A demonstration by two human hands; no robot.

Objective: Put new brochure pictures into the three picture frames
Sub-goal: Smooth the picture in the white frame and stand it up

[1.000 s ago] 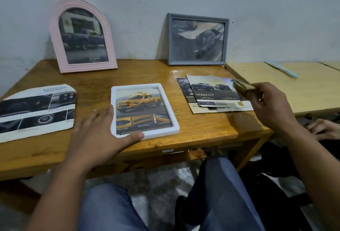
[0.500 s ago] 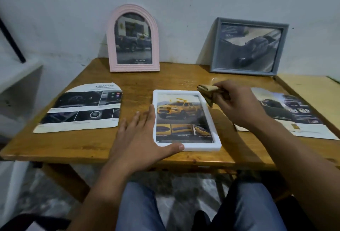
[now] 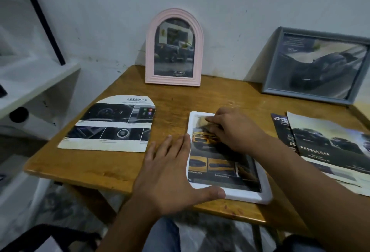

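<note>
While two hands (image 3: 170, 173) touch one, three frames (image 3: 228, 191) show.

Arched pink frame (image 3: 173, 48): "TOYOTA" in small white letters at the foot of its picture — with a logo above.
Arch-cut brochure sheet (image 3: 112, 124): heading "ADVANCED" at the top; the fine captions beneath its panels are too small to read.
Top brochure page (image 3: 328, 147) at the right: "DOUBLE CAB" in white.
Dark brochure under it (image 3: 280, 129): "POWE…" over "OFF-ROA…" — both cut off by the page on top.
White frame (image 3: 248, 195): caption lines under the yellow panels, unreadable.
</note>
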